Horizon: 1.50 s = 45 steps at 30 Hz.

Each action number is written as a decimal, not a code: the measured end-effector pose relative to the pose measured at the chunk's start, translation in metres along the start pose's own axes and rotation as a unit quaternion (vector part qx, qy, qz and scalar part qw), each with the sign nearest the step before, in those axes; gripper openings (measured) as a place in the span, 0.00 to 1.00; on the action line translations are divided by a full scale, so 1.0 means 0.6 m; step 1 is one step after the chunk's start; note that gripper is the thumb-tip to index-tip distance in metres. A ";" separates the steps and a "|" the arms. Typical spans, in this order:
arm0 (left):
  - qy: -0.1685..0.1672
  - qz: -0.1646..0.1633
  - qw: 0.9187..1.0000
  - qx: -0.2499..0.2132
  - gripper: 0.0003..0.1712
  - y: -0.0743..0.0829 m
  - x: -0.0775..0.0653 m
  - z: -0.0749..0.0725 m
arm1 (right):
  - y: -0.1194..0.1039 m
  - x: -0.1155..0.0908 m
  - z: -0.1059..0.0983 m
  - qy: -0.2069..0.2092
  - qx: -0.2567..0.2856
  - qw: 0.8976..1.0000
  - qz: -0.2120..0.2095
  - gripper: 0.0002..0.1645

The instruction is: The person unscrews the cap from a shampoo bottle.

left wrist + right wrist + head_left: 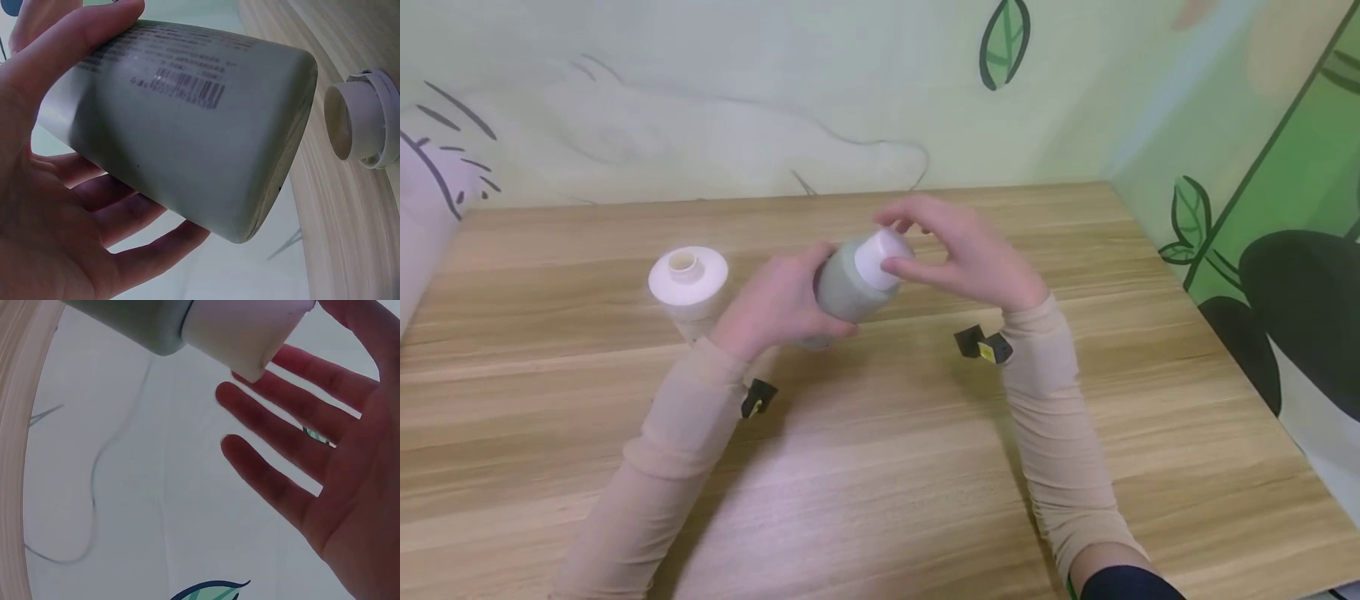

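Note:
Tilted above the table is a grey-green bottle (850,287) with a white cap (876,260). My left hand (782,300) grips it round the body, thumb on one side and fingers on the other. Printed text and a barcode show on the bottle (181,125) in the left wrist view. At the cap is my right hand (966,254), its thumb on the near side and the forefinger reaching behind; the other fingers (269,469) spread apart. A small corner juts from the cap (237,337). Left of my left hand stands a white container (688,279) with an open neck.
The wooden table (880,467) meets a painted wall (737,108) at its back edge. Small black devices (985,343) sit at both wrists. A greyish thing (815,342), mostly hidden, shows below my left hand.

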<state>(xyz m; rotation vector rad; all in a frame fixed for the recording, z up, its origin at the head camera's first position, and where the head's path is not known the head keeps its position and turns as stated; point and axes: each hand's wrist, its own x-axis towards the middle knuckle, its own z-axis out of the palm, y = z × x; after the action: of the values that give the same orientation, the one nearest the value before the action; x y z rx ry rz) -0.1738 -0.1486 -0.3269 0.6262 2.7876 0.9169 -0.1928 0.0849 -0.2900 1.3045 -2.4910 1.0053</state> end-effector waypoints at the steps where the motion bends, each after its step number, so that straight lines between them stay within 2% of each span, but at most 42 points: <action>1: 0.000 0.000 1.000 0.000 0.47 0.000 0.000 0.001 | 0.000 0.000 0.000 0.001 -0.005 1.000 0.010 0.26; 5: -0.002 -0.003 1.000 0.000 0.47 0.000 -0.002 0.000 | -0.001 -0.002 0.001 0.005 -0.016 0.999 0.031 0.23; 11: 0.001 -0.008 1.000 0.001 0.47 0.000 -0.003 0.000 | -0.003 -0.001 0.000 0.006 -0.020 0.999 0.026 0.21; 18: 0.002 -0.009 1.000 0.005 0.48 0.000 -0.003 0.004 | -0.005 -0.003 -0.001 -0.010 -0.017 1.000 -0.001 0.21; 25: 0.002 -0.007 1.000 0.016 0.49 -0.001 -0.004 0.001 | -0.006 -0.002 -0.004 -0.041 0.027 0.998 -0.036 0.25; 32: -0.004 -0.013 1.000 0.019 0.50 -0.003 -0.003 0.000 | -0.003 -0.002 -0.001 -0.050 0.031 0.998 -0.037 0.25; 36: -0.005 -0.014 1.000 0.018 0.50 -0.003 -0.004 0.000 | -0.005 -0.003 0.000 -0.048 0.040 0.998 -0.018 0.25; 42: -0.004 -0.024 1.000 0.011 0.48 -0.005 -0.004 -0.002 | -0.007 -0.001 -0.002 -0.049 0.027 0.996 0.070 0.26; 45: -0.001 -0.024 1.000 0.009 0.49 -0.003 -0.002 -0.004 | -0.006 0.001 -0.005 -0.048 0.024 0.994 0.091 0.25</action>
<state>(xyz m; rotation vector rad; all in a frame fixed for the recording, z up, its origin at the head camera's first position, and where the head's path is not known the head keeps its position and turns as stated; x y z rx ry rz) -0.1741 -0.1517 -0.3261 0.5589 2.7982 0.8822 -0.1912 0.0851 -0.2857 1.1833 -2.7148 1.0695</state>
